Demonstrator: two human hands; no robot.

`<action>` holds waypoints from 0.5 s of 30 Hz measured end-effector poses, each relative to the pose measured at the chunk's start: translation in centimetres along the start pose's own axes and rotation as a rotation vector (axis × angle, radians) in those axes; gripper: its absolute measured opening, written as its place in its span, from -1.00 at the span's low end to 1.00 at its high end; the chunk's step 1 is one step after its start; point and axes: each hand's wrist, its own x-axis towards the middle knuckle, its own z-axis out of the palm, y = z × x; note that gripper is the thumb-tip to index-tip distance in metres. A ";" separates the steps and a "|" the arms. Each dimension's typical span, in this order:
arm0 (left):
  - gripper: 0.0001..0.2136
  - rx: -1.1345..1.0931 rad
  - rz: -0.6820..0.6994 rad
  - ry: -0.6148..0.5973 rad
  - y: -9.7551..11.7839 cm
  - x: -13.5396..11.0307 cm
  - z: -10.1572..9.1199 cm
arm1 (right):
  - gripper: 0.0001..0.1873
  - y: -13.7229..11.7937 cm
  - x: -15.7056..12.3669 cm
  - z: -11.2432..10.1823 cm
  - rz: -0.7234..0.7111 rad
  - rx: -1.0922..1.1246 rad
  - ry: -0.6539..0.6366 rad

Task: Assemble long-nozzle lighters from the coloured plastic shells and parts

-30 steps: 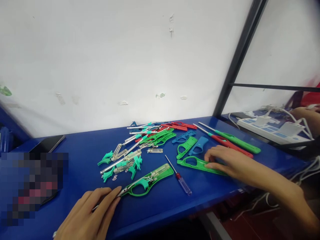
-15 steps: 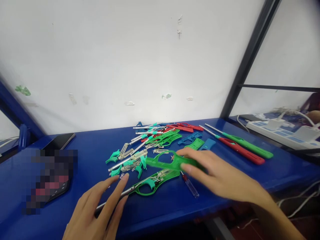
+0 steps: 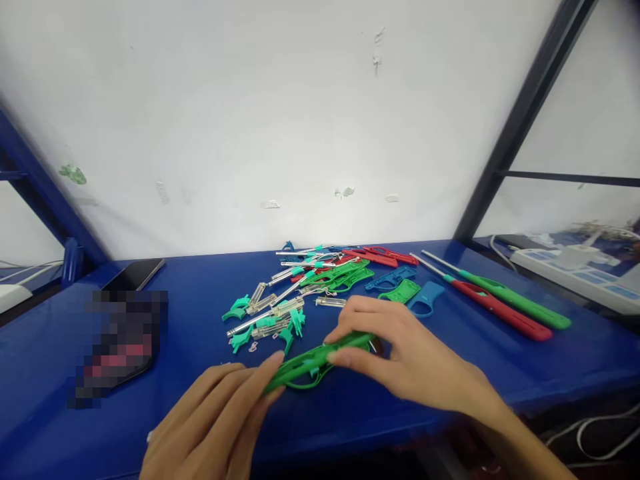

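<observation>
My right hand [image 3: 407,353] pinches a green lighter casing half [image 3: 353,341] between thumb and fingers. This half lies tilted over the lower green casing half [image 3: 307,385], whose trigger loop shows beneath it. Around the front end of the same lighter, my left hand [image 3: 213,417] is closed, thumb and fingers at the narrow tip of the shell. The metal tube is hidden by that hand. Just beyond my fingers lie turquoise triggers [image 3: 297,322] and clear fuel tanks [image 3: 270,328].
Loose metal tubes [image 3: 295,288], green casing halves [image 3: 357,272] and red casing halves [image 3: 377,257] are heaped toward the wall. A red lighter [image 3: 500,312] and a green lighter [image 3: 525,300] lie at right. Left is a phone [image 3: 133,277]; far right, a power strip [image 3: 580,273].
My right hand has lowered the upper casing half onto the lower one, covering the inner parts. My left hand has moved right along the tube to the casing's tip. The camera view has shifted slightly.
</observation>
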 end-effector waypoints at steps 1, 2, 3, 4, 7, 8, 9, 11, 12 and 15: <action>-0.61 -0.031 -0.013 -0.011 0.0 0.6 0.1 | -0.75 0.2 0.1 0.0 -0.003 0.001 0.024; -0.66 -0.054 -0.010 -0.024 0.1 1.2 0.2 | -0.75 0.4 0.3 0.1 0.009 0.005 0.041; -0.69 -0.065 -0.008 -0.053 0.0 1.7 0.3 | -0.76 0.5 0.3 0.1 0.029 0.009 0.055; -0.71 -0.068 0.001 -0.082 -0.1 2.0 0.4 | -0.79 0.6 0.4 0.2 0.046 0.015 0.069; -0.74 -0.041 0.027 -0.119 -0.7 2.2 0.6 | -0.85 0.7 0.2 0.4 0.048 0.016 0.103; -0.74 -0.033 0.031 -0.115 -0.9 2.0 0.7 | -0.87 0.7 0.1 0.5 0.039 0.007 0.099; -0.74 -0.026 0.034 -0.115 -1.1 1.8 0.8 | -0.88 0.8 0.0 0.5 0.038 -0.003 0.082; -0.72 -0.015 0.040 -0.131 -1.3 1.4 1.0 | -0.80 0.9 -0.4 0.6 0.069 -0.011 0.031; -0.72 -0.009 0.046 -0.144 -1.3 1.2 1.1 | -0.72 1.0 -0.6 0.6 0.089 -0.003 0.011; -0.70 0.021 0.075 -0.174 -1.2 1.0 1.2 | -0.67 1.5 -1.0 0.8 0.095 0.023 -0.015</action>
